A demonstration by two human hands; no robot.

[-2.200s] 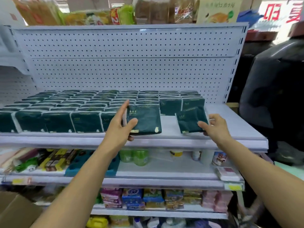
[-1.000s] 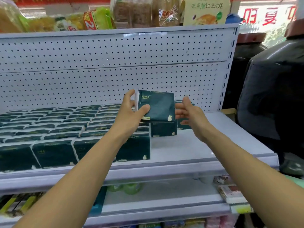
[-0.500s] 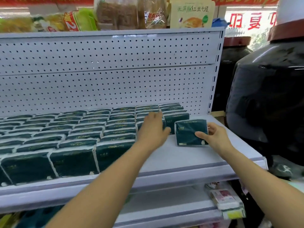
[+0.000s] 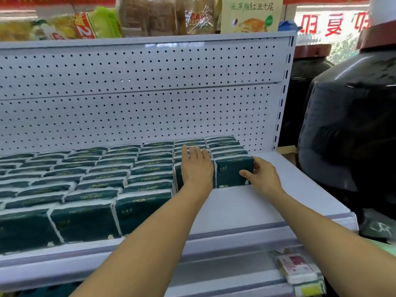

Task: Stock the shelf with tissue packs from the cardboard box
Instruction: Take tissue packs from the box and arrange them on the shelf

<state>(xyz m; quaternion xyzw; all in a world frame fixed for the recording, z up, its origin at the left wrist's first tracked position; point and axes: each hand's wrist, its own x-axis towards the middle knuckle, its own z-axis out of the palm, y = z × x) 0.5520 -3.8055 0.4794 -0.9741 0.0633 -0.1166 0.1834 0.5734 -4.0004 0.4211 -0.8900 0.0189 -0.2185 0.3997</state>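
Rows of dark green tissue packs [image 4: 147, 181] stand upright on the white shelf [image 4: 246, 209], filling its left and middle. My right hand [image 4: 262, 176] grips the front pack of the rightmost row [image 4: 232, 171], thumb on its face, fingers around its right side. My left hand [image 4: 196, 166] lies flat, fingers together, on the top of the front pack in the neighbouring row, hiding most of that pack. The cardboard box is out of view.
A white pegboard back panel [image 4: 150, 93] rises behind the packs. Snack bags [image 4: 96, 24] and a green box [image 4: 250, 15] stand on the top. Large dark jars [image 4: 351, 129] stand right of the shelf. A lower shelf holds small pink packs [image 4: 296, 269].
My left hand carried a pack from the shelf front to the back rows and set it down. My right hand pushed its pack back against the rightmost row. The view moved closer.
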